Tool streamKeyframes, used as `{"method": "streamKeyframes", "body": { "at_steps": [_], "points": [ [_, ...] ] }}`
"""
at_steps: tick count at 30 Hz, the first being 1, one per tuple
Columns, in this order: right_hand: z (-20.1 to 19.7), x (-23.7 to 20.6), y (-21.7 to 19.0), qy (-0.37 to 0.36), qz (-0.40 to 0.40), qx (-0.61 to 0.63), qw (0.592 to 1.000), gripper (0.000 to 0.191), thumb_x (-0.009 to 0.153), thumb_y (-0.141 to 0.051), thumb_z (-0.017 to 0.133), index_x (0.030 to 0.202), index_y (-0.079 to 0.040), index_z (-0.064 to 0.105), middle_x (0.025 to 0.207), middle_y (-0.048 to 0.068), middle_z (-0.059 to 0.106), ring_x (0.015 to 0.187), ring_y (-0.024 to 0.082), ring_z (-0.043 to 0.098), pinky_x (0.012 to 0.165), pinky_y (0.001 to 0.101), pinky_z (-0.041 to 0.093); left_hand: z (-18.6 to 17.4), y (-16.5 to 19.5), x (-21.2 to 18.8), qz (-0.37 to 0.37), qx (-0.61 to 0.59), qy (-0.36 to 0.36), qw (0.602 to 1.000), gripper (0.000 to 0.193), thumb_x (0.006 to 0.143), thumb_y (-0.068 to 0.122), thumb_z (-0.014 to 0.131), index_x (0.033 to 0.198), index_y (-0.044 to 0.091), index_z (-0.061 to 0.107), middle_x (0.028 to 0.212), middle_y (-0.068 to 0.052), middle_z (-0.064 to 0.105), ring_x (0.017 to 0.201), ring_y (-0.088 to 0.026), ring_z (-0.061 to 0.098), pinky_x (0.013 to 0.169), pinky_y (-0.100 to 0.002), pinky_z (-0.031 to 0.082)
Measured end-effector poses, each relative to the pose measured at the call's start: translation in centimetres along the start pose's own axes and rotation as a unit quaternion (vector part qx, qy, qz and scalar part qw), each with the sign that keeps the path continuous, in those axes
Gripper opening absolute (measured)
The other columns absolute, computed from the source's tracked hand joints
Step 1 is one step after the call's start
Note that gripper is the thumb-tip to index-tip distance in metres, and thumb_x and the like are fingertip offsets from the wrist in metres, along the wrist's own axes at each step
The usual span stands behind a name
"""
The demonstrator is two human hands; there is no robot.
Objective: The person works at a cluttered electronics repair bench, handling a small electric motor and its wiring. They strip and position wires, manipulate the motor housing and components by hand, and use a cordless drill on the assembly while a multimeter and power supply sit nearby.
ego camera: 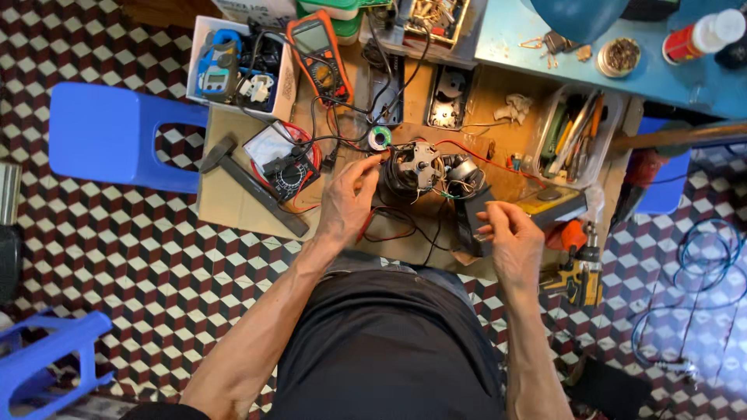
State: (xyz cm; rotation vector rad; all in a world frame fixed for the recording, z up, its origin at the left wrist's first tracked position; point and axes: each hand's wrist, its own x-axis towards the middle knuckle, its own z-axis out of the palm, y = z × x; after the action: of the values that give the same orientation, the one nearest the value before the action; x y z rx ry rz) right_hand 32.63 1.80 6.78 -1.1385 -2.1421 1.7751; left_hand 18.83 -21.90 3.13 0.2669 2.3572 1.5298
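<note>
A small electric motor (418, 168) with a metal bracket and red, black and green wires sits on a sheet of cardboard (233, 208) on the floor. My left hand (348, 202) rests beside it on the left, fingers curled and pinching the end of a wire at the motor's side. My right hand (510, 233) is lower right of the motor, fingers bent around a dark flat tool or strip (471, 225) that points up toward the motor. My lap in dark cloth fills the bottom.
An analog meter (289, 173) and an orange multimeter (318, 50) lie left of the motor. A white tray (204, 47) holds a blue clamp meter. A clear tub of hand tools (577, 136), a cordless drill (580, 268), solder spool (380, 138), blue stools (109, 132) and a teal table (506, 39) surround.
</note>
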Motion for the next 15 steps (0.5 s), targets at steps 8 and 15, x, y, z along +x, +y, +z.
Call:
{"method": "streamKeyframes", "body": {
  "at_steps": [8,15],
  "points": [
    [7.6,-0.4,1.7,0.054,0.199,0.155,0.966,0.044,0.102,-0.04,0.062,0.096,0.003,0.067,0.082,0.012,0.074,0.057,0.012,0.064,0.05,0.0213,0.045,0.9,0.8,-0.7,-0.026,-0.037,-0.143,0.989,0.026,0.096,0.028,0.068,0.11,0.008,0.077,0.094,-0.006,0.079,0.081,-0.011,0.076,0.068,-0.026,0.06],
    [7.7,-0.6,3.6,0.088,0.084,0.267,0.956,0.023,0.1,-0.022,0.068,0.099,0.001,0.067,0.084,0.01,0.072,0.06,0.01,0.061,0.052,0.022,0.046,3.8,-0.1,-0.3,-0.282,-0.238,-0.222,0.902,0.038,0.091,0.037,0.073,0.11,0.004,0.077,0.092,-0.003,0.075,0.072,-0.01,0.07,0.061,-0.024,0.057]
  ]
}}
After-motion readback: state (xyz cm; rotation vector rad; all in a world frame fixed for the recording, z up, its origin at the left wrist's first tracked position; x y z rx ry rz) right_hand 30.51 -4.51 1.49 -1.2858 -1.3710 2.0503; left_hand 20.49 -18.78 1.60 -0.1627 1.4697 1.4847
